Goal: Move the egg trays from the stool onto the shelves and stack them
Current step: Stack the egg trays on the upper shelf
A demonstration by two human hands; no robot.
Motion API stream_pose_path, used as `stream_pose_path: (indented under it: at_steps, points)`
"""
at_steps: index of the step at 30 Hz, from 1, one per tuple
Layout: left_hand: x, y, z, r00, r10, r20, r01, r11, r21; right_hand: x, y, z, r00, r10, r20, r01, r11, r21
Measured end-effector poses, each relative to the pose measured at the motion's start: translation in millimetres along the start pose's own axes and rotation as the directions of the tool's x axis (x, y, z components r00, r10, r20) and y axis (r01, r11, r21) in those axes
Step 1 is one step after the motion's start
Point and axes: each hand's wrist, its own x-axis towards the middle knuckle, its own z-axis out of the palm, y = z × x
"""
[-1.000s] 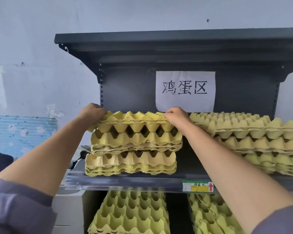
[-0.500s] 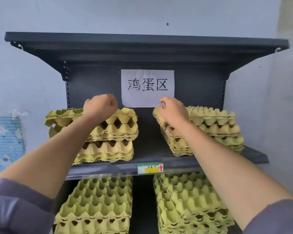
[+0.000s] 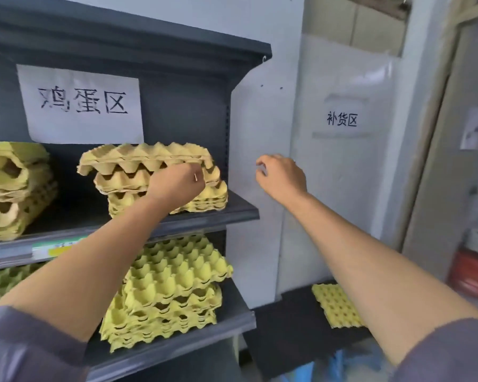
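white sign [image 3: 80, 106] "鸡蛋区", sign [image 3: 342, 119] "补货区", left hand [image 3: 177, 183] fisted, right hand [image 3: 283, 176] loosely curled, empty

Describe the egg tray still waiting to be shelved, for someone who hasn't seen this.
Right of the dark shelf unit, low down, is a black stool. One yellow egg tray lies flat on it, single and outside the shelves, unlike the stacks.
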Motion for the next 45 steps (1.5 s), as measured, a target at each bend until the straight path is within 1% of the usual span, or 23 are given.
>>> stream_pose_path:
  at_steps: [1,2,3,5,9,13,15,19,25,29,34,40,42,45]
  points:
    - [0.4,10.8,4.2,1.000,0.026,0.009,-0.026,1.000,0.014,-1.9,11.3,0.8,1.000,0.005,0.000,-0.005,1.000,-0.029]
    - [13.5,41.1,24.7,0.996,0.086,0.024,-0.086,0.996,0.006,-5.2,45.9,-3.1,0.999,0.054,-0.007,-0.054,0.995,-0.081]
    - [20.9,56.7,35.5,0.993,0.111,0.029,-0.112,0.994,0.021,-7.5,65.5,-4.9,0.997,0.073,-0.007,-0.073,0.991,-0.114]
    - [19.0,65.8,39.7,0.990,0.135,0.038,-0.136,0.990,0.027,-15.9,80.8,-4.1,0.997,0.070,0.016,-0.067,0.989,-0.131]
    - [46.1,132.1,112.9,0.959,0.268,0.095,-0.263,0.963,-0.061,-31.1,170.0,1.0,0.990,0.133,0.035,-0.119,0.956,-0.268]
    - [70.1,198.4,175.1,0.923,0.359,0.142,-0.338,0.929,-0.149,-45.0,245.1,5.6,0.981,0.177,0.080,-0.138,0.923,-0.358]
    - [80.4,226.6,202.3,0.895,0.417,0.157,-0.393,0.904,-0.167,-52.2,278.3,8.9,0.971,0.212,0.109,-0.154,0.905,-0.396]
    - [100.5,284.2,262.7,0.843,0.491,0.219,-0.448,0.867,-0.217,-65.7,349.0,18.9,0.951,0.287,0.113,-0.207,0.866,-0.456]
    - [109.8,343.2,354.6,0.810,0.478,0.340,-0.414,0.876,-0.247,-87.9,453.1,53.0,0.916,0.335,0.220,-0.204,0.862,-0.464]
    - [113.6,373.4,415.1,0.786,0.407,0.466,-0.340,0.913,-0.223,-89.7,521.1,73.5,0.890,0.349,0.292,-0.199,0.875,-0.441]
    - [123.1,403.6,472.4,0.757,0.327,0.566,-0.258,0.945,-0.201,-83.2,587.4,111.2,0.861,0.337,0.381,-0.184,0.905,-0.383]
    - [147.9,428.5,541.0,0.723,0.274,0.634,-0.225,0.961,-0.159,-63.7,656.2,170.0,0.829,0.318,0.460,-0.166,0.925,-0.341]
    - [160.9,436.7,571.8,0.723,0.263,0.639,-0.216,0.964,-0.153,-54.8,681.9,193.8,0.820,0.315,0.479,-0.154,0.926,-0.345]
    - [178.4,444.5,619.7,0.698,0.250,0.671,-0.194,0.968,-0.159,-45.2,717.4,228.4,0.808,0.314,0.498,-0.157,0.930,-0.332]
